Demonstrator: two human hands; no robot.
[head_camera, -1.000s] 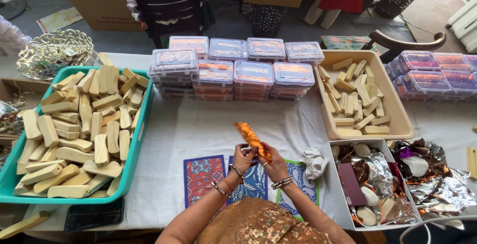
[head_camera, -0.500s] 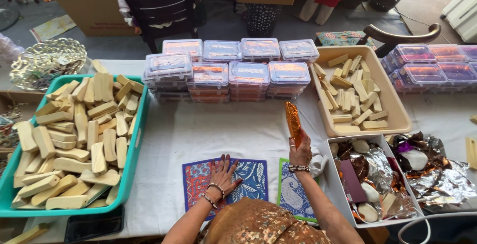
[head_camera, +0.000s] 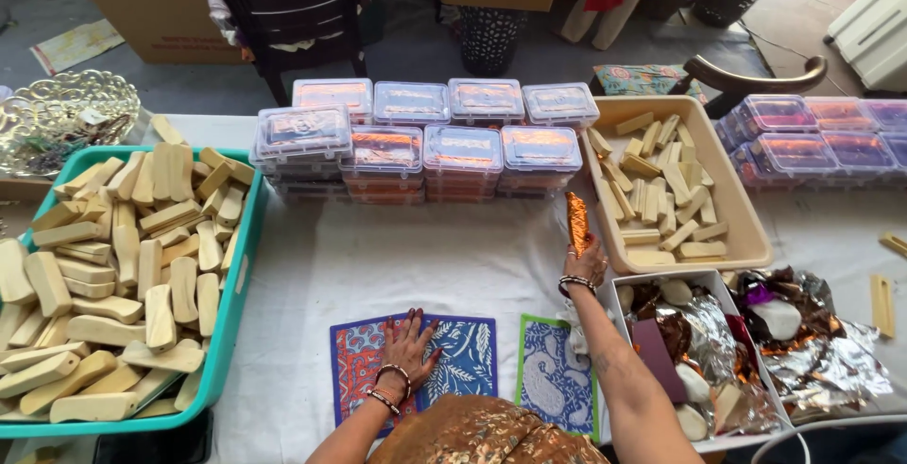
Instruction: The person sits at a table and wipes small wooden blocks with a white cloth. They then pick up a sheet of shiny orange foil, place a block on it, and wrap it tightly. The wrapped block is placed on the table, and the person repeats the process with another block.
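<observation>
Beside the tan tray [head_camera: 746, 237] of wooden blocks, my right hand [head_camera: 588, 264] is closed around an orange foil stick [head_camera: 577, 221]. This stick stands straight up, long way pointing to the stacked clear boxes [head_camera: 430, 138] with orange insides, behind it. My left hand [head_camera: 406, 346] lies flat and open on a blue and red patterned card [head_camera: 453, 355], well away from the tray. More pink-tinted boxes [head_camera: 822, 138] sit on the tray's other side.

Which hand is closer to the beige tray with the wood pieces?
The right hand. It holds an orange foil-wrapped piece right beside the beige tray. The left hand rests flat on a patterned card, farther away.
</observation>
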